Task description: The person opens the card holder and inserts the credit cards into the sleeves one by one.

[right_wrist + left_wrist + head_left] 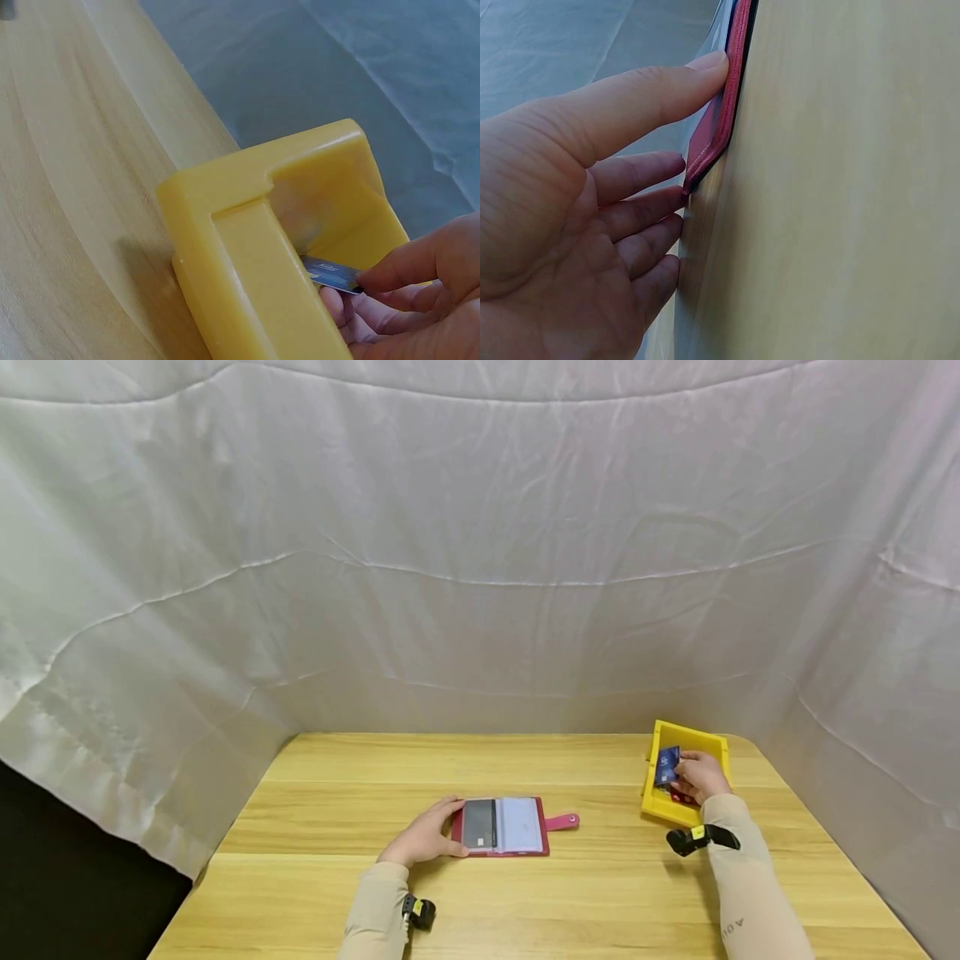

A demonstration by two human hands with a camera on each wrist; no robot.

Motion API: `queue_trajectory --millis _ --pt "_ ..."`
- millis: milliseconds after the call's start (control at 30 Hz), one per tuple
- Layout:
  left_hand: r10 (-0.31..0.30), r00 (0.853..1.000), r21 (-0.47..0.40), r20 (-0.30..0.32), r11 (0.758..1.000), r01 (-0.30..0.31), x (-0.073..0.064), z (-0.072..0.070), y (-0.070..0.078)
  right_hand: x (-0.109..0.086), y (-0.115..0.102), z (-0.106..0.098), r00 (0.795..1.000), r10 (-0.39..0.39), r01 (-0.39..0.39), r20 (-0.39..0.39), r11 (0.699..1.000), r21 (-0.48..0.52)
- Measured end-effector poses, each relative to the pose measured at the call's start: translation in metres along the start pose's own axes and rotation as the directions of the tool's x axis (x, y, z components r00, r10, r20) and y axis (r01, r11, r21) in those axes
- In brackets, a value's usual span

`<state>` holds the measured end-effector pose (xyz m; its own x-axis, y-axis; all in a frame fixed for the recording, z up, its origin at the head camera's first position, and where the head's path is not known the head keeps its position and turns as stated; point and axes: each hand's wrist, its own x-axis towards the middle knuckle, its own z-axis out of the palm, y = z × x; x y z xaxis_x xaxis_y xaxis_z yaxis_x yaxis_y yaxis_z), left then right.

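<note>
An open pink-red card holder (545, 827) lies flat on the table, with a dark grey card (479, 823) in its left clear sleeve. My left hand (426, 835) rests at the holder's left edge; in the left wrist view its thumb (652, 94) lies on the stitched rim while the other fingers stay extended beside the edge. Over at the right, my right hand (702, 774) reaches into a yellow bin (692, 739) and pinches a blue card (667, 765) between thumb and fingers. Beneath that hand, a red card (681, 796) shows partly inside the bin.
The holder's strap (562, 822) with a snap button points right across the wooden table (570, 902). Pale grey curtains (480, 610) hang behind the table and along both sides. The bin stands near the table's back right corner.
</note>
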<state>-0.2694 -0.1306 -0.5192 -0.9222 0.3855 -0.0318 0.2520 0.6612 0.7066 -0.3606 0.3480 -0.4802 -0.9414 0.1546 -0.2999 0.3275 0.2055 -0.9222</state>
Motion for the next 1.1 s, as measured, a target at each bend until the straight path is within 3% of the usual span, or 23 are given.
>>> queue_trajectory --millis 500,1100 --pt "-0.003 1.000 -0.003 -0.003 1.000 0.003 0.001 0.000 0.000 -0.010 -0.013 -0.005 0.998 -0.055 0.051 -0.033 0.993 -0.104" --pt "-0.006 1.000 -0.013 -0.007 1.000 0.006 0.000 0.001 -0.002 -0.040 -0.020 -0.013 0.998 -0.064 0.062 -0.026 0.995 -0.075"
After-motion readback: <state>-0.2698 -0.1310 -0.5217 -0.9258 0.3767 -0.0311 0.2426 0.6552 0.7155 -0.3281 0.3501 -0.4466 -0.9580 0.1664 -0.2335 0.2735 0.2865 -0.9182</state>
